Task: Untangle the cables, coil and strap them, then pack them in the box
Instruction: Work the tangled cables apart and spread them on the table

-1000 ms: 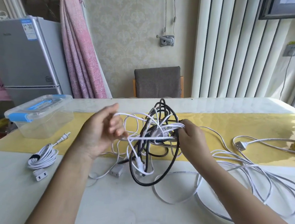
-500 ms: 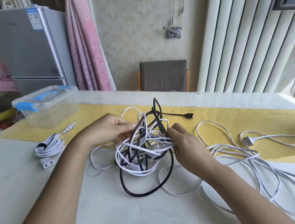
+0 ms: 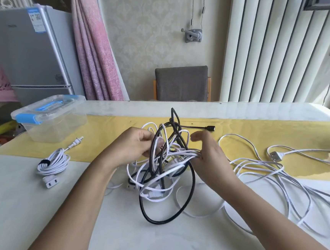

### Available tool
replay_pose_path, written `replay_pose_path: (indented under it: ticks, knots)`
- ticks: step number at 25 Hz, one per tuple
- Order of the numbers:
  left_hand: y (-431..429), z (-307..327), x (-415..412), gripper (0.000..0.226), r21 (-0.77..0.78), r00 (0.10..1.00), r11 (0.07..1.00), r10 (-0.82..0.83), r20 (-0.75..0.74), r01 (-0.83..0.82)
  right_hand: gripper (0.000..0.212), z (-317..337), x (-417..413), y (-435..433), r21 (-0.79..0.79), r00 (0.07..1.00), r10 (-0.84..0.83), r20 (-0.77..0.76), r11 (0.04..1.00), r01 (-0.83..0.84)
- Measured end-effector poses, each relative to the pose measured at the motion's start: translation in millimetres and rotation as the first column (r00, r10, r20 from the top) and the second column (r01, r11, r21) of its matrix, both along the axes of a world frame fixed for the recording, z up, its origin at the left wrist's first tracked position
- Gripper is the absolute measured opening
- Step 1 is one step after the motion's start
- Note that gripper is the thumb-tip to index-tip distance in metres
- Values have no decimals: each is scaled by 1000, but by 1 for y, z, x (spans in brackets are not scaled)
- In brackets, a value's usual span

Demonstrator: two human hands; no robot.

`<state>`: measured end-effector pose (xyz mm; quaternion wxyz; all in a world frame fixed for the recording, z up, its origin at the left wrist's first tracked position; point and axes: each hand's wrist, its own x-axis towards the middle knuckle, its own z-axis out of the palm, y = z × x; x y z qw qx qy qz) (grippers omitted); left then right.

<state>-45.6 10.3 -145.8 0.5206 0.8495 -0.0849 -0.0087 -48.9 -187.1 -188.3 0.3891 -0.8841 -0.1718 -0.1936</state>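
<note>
We have the tangle directly between our hands, partly lifted off the table; our left hand curls its fingers round strands on the tangle's left side, and our right hand grips a bundle of white strands on its right; the knot's long axis runs from the far side towards us, ending in the black cable, whose loop sags nearest our body; its free plug lies on the yellow runner just beyond our right hand and points right; we judge the right hand is the nearer one to draw that end out; the box sits closed, well off to the left, beyond a coiled white cable.
</note>
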Motion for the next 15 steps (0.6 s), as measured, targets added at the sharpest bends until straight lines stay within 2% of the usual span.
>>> replay_pose_path:
  ticks: [2,5,7,8,10,11,13,15]
  knots:
    - [-9,1,-1,28,-228,999,974,-20,-43,9,36,-1,2,-4,-52,991,91,-94,994,-96]
    - [-15,-3,3,30,-472,996,879,31,-78,-64,29,-1,0,-5,-61,993,106,55,993,-103]
    - [-18,-5,8,24,-663,994,746,-12,-110,-64,26,2,-3,-4,-44,978,106,178,994,-100]
    - [-18,-4,8,32,-760,990,647,-62,-127,-57,24,6,-5,-2,-98,948,110,299,992,-85]
    - [-20,3,7,42,-903,983,430,-158,-97,-20,19,18,-9,-1,-241,789,125,601,970,30]
    - [-20,7,8,42,-941,983,338,-181,-41,23,25,24,-10,0,-273,694,142,706,959,81]
    - [-20,12,8,34,-974,979,204,-194,56,96,37,33,-12,1,-302,601,162,783,943,139]
    - [-20,9,10,23,-985,976,145,-209,66,97,32,31,-10,3,-369,620,182,763,910,187]
